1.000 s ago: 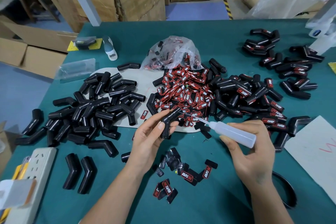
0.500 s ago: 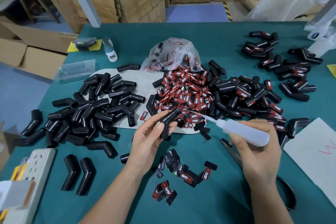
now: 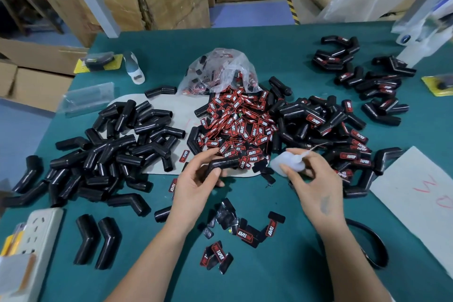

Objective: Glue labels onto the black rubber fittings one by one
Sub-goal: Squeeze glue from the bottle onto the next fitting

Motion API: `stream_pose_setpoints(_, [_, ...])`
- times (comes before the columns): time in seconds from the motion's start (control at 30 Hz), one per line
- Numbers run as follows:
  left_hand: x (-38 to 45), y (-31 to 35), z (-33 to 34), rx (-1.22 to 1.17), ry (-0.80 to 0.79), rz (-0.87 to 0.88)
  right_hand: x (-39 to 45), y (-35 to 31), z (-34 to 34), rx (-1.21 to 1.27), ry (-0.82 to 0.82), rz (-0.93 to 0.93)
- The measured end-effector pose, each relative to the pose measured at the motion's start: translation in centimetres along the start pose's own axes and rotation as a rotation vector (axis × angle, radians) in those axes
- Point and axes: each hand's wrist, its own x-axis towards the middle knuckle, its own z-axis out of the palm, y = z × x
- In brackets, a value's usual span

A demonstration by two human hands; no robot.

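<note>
— What did we have on the green table, biggest first?

— Toward the left edge we saw the pile of bare fittings spread over a pale board. Right of the middle lay the labelled fittings, with a further group toward the far right corner. Between the two large piles sat the heap of labels, spilling from a clear bag behind it.

— And the hands?

— Near the table's middle, our left hand gripped one bent fitting, fingers curled around it, just in front of the label heap. Our right hand pinched the glue bottle, its thin nozzle pointing away to the right, apart from the fitting.

— Anything smaller?

— A few loose labels lay by the near edge, between our forearms.
</note>
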Motion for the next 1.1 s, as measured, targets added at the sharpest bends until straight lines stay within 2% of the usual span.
stream_pose_setpoints(0.13, [-0.2, -0.2, 0.2, 0.078, 0.012, -0.011, 0.0, 0.2, 0.3, -0.181, 0.009, 0.02])
stream_pose_setpoints(0.37, [-0.2, 0.1, 0.1, 0.031, 0.031, -0.034, -0.1, 0.4, 0.8, -0.195, 0.023, -0.009])
stream_pose_setpoints(0.43, [-0.3, 0.3, 0.1, 0.035, 0.029, -0.02, -0.3, 0.7, 0.4, -0.183, 0.134, -0.045])
stream_pose_setpoints(0.47, [-0.3, 0.4, 0.1, 0.039, 0.032, -0.01, -0.5, 0.7, 0.2, -0.173, 0.245, -0.146])
stream_pose_setpoints(0.53, [-0.1, 0.6, 0.0, 0.042, 0.05, 0.002, -1.3, 0.5, 0.4, -0.177, 0.452, -0.481])
stream_pose_setpoints(0.57, [0.0, 0.6, 0.1, 0.049, 0.056, 0.007, -1.8, 0.3, 0.9, -0.165, 0.445, -0.624])
stream_pose_setpoints(0.63, [0.2, 0.6, 0.0, 0.061, 0.064, 0.018, -2.6, -0.5, 2.9, -0.202, 0.237, -0.714])
stream_pose_setpoints(0.7, [0.1, 0.6, 0.0, 0.061, 0.079, 0.042, -2.5, -1.2, 5.1, -0.364, 0.027, -0.635])
stream_pose_setpoints(0.8, [0.3, 0.9, 0.3, 0.057, 0.098, 0.069, -0.6, -2.0, 7.0, -0.61, -0.176, -0.486])
stream_pose_setpoints(0.87, [0.4, 1.0, 0.4, 0.062, 0.101, 0.062, 0.3, -2.1, 7.6, -0.686, -0.285, -0.413])
stream_pose_setpoints(1.1, [0.2, 0.9, 0.2, 0.117, 0.089, 0.096, 1.0, -1.5, 7.2, -0.691, -0.257, -0.416])
